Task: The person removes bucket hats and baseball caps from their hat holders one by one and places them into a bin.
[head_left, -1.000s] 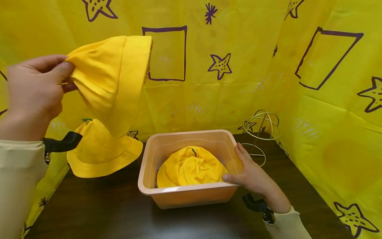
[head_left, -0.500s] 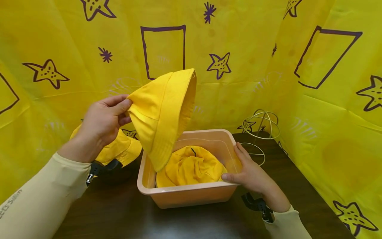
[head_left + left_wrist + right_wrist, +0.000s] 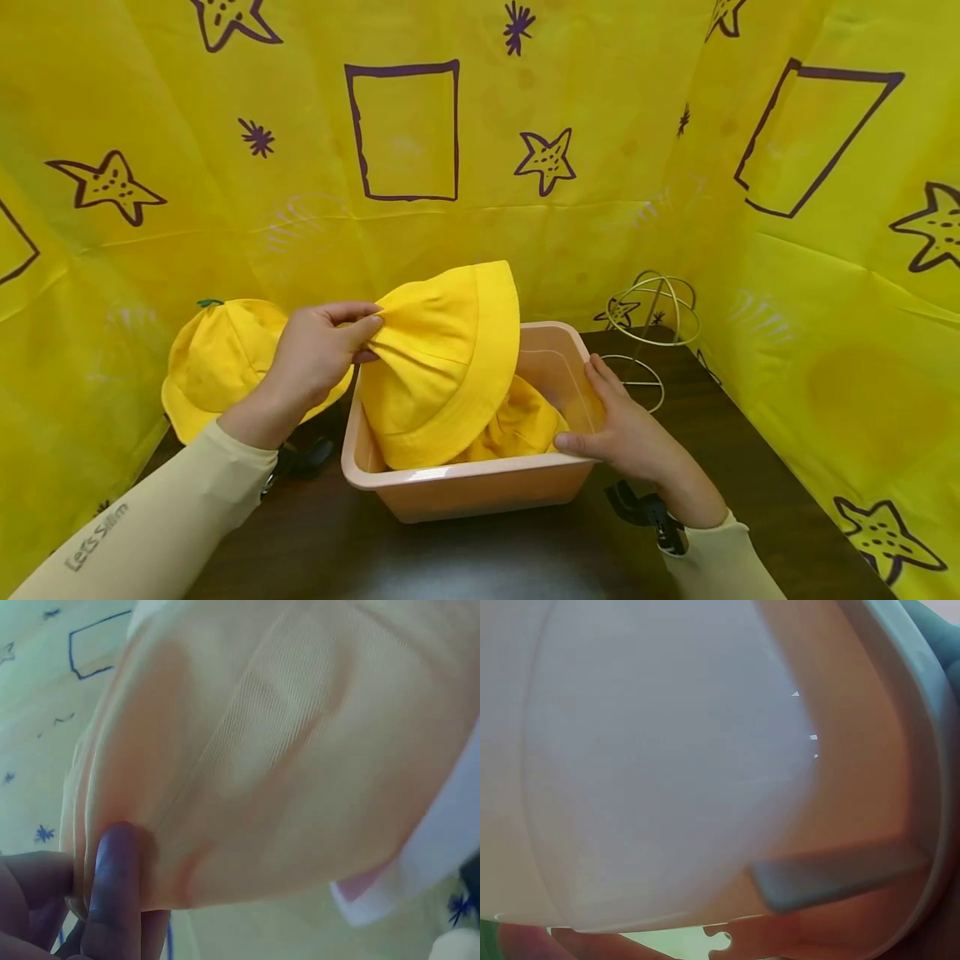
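1. Over the peach plastic tub [image 3: 487, 492], lower edge dipping inside, a yellow bucket hat [image 3: 442, 350] is held tilted on its side.
2. Crown tip pinched by the left hand [image 3: 318, 346], thumb against fingers; tub's near right corner gripped by the right hand [image 3: 618, 421].
3. Cloth judged light, soft, not fragile, hardly slippery; crown pleats under pinch. Stitched brim [image 3: 498, 333] probably stiffer, better held for shape.

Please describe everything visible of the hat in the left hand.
The hat is yellow, fabric by its look, with a seamed, creased crown and a broad brim. The left hand pinches the top of its crown. It hangs tilted, brim toward the right, its lower part within the peach tub; whether it touches anything there is unclear.
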Action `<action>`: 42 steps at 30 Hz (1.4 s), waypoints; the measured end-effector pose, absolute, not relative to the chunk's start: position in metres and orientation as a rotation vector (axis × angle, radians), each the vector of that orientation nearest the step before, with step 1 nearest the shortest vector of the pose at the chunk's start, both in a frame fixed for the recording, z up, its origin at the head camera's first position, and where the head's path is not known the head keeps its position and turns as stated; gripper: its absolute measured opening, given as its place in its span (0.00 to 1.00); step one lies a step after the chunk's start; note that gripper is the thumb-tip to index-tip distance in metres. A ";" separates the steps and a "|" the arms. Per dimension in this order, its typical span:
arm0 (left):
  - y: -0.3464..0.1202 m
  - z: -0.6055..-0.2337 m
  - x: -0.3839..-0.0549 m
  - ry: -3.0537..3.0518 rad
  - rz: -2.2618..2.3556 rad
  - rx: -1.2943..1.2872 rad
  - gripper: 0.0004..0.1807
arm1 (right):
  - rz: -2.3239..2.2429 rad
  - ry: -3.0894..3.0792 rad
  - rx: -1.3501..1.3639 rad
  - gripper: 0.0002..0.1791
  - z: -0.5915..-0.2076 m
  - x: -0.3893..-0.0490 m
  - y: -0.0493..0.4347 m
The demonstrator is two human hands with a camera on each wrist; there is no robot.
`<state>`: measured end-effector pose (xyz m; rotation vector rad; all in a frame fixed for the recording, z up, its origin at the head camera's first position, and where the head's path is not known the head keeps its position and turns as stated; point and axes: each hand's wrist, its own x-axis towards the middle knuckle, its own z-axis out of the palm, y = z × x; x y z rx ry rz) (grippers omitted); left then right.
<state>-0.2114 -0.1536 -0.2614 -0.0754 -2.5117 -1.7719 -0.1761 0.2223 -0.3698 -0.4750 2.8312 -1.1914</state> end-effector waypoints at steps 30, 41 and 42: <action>-0.079 -0.304 -0.226 -2.920 -0.030 -1.566 0.43 | -1.205 2.813 -0.493 0.65 -0.371 -0.178 0.224; -0.060 -0.317 -0.238 -3.057 0.138 -1.600 0.57 | -1.199 2.814 -0.484 0.64 -0.369 -0.177 0.222; -0.058 -0.318 -0.239 -3.081 0.143 -1.583 0.57 | -1.197 2.816 -0.484 0.64 -0.369 -0.177 0.222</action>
